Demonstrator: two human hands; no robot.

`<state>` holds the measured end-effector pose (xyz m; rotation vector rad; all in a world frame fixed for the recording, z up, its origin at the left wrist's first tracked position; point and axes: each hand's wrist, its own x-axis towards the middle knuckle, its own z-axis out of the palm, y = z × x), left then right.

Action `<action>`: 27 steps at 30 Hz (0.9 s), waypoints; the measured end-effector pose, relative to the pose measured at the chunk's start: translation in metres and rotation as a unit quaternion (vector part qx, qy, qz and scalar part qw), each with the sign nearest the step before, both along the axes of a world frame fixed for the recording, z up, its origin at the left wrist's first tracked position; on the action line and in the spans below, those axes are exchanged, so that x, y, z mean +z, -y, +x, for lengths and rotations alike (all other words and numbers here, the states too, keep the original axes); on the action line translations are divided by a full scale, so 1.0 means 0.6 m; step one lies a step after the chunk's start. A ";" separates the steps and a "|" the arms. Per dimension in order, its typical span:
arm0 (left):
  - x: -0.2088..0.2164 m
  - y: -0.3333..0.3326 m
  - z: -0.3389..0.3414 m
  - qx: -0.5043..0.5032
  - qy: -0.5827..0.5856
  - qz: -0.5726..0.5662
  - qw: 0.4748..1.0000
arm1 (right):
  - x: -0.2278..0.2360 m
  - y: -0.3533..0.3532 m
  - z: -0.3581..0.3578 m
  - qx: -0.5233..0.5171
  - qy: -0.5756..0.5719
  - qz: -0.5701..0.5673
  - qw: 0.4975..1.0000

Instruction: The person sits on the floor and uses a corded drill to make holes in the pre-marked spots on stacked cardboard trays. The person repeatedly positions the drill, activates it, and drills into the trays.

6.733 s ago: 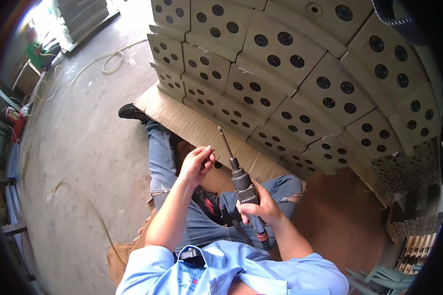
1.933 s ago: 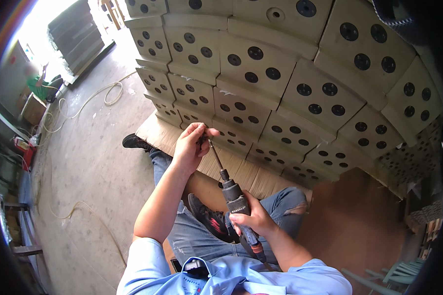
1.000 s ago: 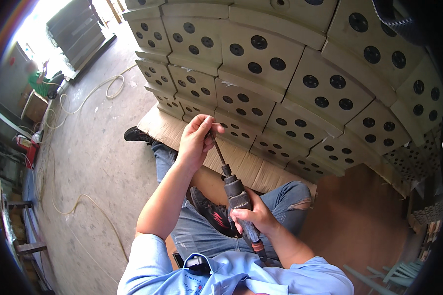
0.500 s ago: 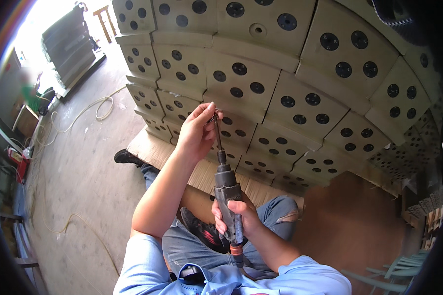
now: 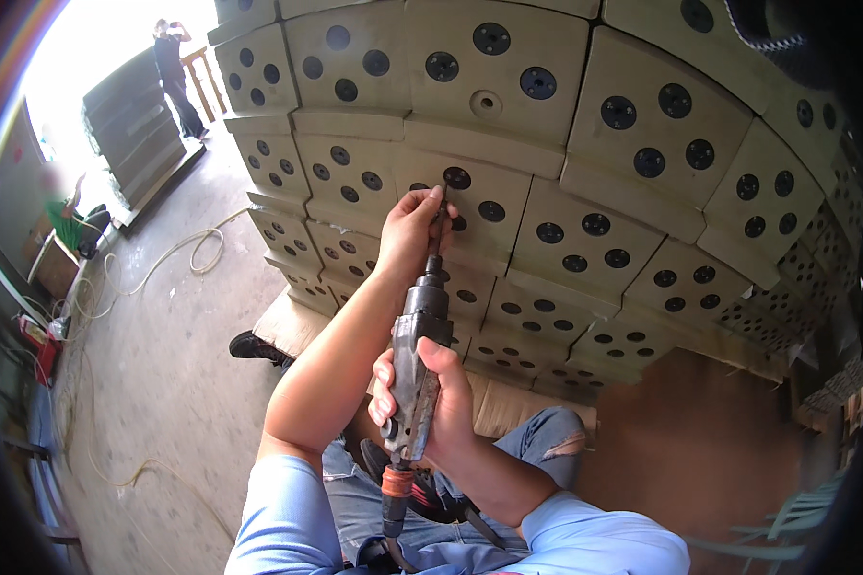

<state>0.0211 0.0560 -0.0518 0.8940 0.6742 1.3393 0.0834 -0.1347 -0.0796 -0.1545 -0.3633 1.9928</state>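
My right hand (image 5: 451,402) is wrapped around a grey and black air screwdriver (image 5: 422,326), its thumb along the body. An orange-ringed hose coupling (image 5: 396,481) hangs at its lower end. The long thin bit (image 5: 436,241) points up and away, toward the stacked beige blocks. My left hand (image 5: 414,230) is closed with its fingertips pinched around the bit's front end, close to a round black disc (image 5: 457,178) on a block. Whether a screw sits between those fingertips is hidden.
Rows of beige blocks (image 5: 633,57) with round black discs form a wall ahead. One block has a bare round hole (image 5: 485,103). Cardboard (image 5: 508,407) lies by my legs. A pale hose (image 5: 153,264) winds over the floor at left. Two people are far left, one standing (image 5: 171,77).
Both hands have moved forward with the screwdriver, bringing its tip up to a black disc. My view has shifted slightly, and a standing person now shows at the far left.
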 end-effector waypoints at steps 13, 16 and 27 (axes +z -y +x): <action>0.001 -0.018 0.001 0.009 -0.031 0.036 0.999 | 0.015 -0.006 -0.018 -0.020 0.003 0.006 1.000; -0.004 -0.023 0.003 0.003 0.002 0.042 0.999 | 0.019 -0.006 -0.020 -0.016 -0.019 0.013 1.000; -0.054 -0.013 -0.042 0.144 -0.128 -0.022 0.981 | 0.080 -0.009 -0.057 -0.016 -0.079 0.005 0.997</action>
